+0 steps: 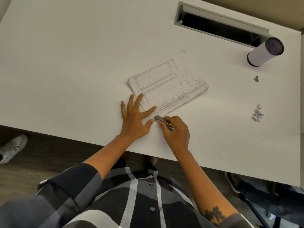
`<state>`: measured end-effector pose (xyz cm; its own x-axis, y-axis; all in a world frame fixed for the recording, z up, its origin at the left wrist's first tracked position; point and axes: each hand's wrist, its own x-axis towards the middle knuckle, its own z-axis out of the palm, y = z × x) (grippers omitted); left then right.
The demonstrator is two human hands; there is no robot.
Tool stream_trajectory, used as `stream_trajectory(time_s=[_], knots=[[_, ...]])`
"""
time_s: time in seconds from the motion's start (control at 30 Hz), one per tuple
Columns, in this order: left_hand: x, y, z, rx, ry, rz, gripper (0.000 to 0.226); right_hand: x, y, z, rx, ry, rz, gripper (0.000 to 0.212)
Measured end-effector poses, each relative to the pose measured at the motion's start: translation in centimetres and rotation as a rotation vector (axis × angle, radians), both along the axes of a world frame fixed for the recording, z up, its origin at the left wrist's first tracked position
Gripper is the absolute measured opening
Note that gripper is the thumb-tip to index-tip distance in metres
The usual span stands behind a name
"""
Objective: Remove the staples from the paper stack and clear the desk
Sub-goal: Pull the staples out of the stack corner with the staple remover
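A stack of printed paper (171,84) lies on the white desk (65,63), turned at an angle. My left hand (134,119) lies flat with spread fingers on the stack's near corner and presses it down. My right hand (176,130) grips a small metal staple remover (162,120) with a yellow part, its tip at the paper's near corner beside my left thumb. A small pile of pulled staples and paper bits (257,115) lies at the right, with a few more staples (256,79) farther back.
A white cylinder with a dark top (264,52) stands at the back right, next to an open cable slot (220,25) in the desk. A torn paper scrap (183,52) lies behind the stack. Other people's shoes show on the floor at left (13,148) and right.
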<state>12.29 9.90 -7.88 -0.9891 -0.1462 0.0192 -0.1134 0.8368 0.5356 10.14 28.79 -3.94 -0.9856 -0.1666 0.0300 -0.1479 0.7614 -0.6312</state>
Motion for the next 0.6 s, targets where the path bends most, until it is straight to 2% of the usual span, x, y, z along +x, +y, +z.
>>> stream_trajectory(time_s=[0.23, 0.43, 0.6], knots=[[0.0, -0.1, -0.1, -0.079, -0.009, -0.013, 0.062, 0.5, -0.7, -0.1, 0.081, 0.185, 0.092, 0.019], [0.0, -0.1, -0.4, -0.1, -0.032, -0.024, 0.064, 0.8, -1.0, -0.6, 0.158, 0.242, 0.134, 0.02], [0.0, -0.1, -0.4, -0.095, -0.036, -0.024, 0.064, 0.7, -1.3, -0.8, 0.059, 0.231, 0.091, 0.019]])
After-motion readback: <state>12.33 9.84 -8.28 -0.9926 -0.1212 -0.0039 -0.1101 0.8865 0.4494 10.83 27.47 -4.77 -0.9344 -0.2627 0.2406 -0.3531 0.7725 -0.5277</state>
